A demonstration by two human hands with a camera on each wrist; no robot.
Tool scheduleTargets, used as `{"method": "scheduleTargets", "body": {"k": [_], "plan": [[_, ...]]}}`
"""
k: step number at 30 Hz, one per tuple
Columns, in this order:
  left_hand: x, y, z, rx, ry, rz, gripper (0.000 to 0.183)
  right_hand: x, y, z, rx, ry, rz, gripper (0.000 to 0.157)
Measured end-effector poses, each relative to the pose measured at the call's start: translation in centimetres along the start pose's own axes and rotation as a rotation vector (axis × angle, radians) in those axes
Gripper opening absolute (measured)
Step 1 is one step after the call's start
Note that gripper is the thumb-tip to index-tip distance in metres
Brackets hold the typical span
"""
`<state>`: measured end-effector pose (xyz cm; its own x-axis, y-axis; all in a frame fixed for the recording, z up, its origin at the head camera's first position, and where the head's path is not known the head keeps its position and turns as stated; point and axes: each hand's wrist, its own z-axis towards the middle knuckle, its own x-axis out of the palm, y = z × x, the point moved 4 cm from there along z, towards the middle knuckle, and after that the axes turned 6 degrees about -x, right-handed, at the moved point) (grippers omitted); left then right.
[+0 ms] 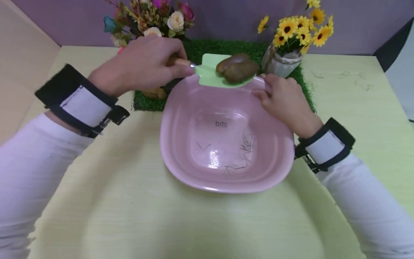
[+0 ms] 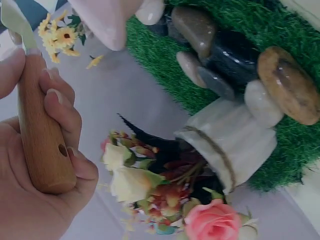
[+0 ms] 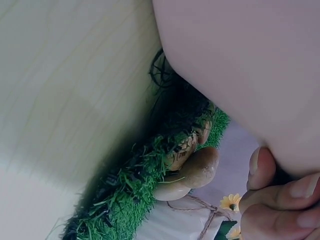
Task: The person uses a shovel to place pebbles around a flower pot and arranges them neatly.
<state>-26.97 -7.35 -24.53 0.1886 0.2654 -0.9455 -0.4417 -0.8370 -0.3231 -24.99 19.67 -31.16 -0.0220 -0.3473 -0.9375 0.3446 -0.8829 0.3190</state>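
My left hand (image 1: 147, 64) grips the wooden handle (image 2: 42, 125) of a spatula with a light green blade (image 1: 207, 68). Two smooth brown stones (image 1: 240, 70) lie on that blade, over the far rim of a pink basin (image 1: 171, 140). The right hand (image 1: 286, 99) holds the basin's far right rim, thumb on the inner side. Its curled fingers (image 3: 280, 200) show against the basin's outer wall in the right wrist view. Inside the basin are the letters "bdo" and thin dark squiggles, with no stones in it.
Behind the basin lies a green grass mat (image 1: 197, 46) with several stones (image 2: 232, 55) on it. A white pot of yellow flowers (image 1: 300, 32) stands back right, and a wrapped pot (image 2: 235, 140) of mixed flowers (image 1: 155, 18) back left. A purple wall closes the far side.
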Motion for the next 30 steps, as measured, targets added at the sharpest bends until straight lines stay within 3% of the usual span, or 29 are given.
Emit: {"method": "scheduleTargets", "body": {"k": [13, 30], "plan": [[0.9, 1.7, 1.0, -0.181, -0.088, -0.026, 0.049, 0.1, -0.1, 0.0, -0.002, 0.016, 0.0, 0.033], [1.7, 1.8, 1.9, -0.284, -0.019, -0.054, 0.05, 0.0, 0.0, 0.0, 0.006, 0.037, 0.031, 0.031]]}}
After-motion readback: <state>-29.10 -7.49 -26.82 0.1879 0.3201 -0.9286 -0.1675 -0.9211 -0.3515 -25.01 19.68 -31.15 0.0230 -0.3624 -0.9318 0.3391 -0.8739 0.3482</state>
